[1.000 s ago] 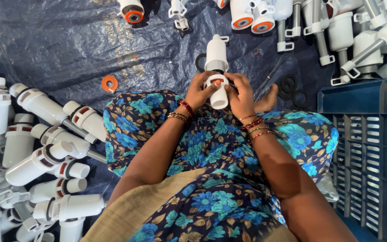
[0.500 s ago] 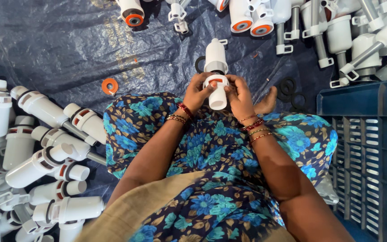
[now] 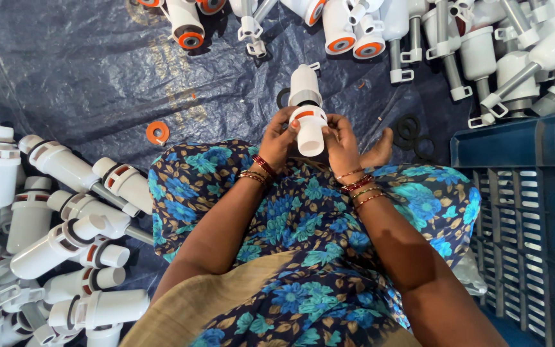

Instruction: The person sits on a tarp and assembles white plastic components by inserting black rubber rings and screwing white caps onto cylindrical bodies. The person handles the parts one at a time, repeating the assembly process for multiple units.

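Your left hand (image 3: 282, 135) and right hand (image 3: 340, 138) each close a firm grip around the white plastic valve fitting (image 3: 308, 119), held above the blue tarp (image 3: 97, 77).

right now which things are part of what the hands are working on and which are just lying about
In hand:
- white plastic fitting with an orange ring
- left hand
- right hand

Lying about:
- loose orange ring on the blue sheet
- black rings
- white parts pile
- blue crate

Blue plastic crate (image 3: 515, 212) at right, orange ring (image 3: 157, 133) on blue tarpaulin (image 3: 85, 77), black rubber rings (image 3: 412, 132) near crate.
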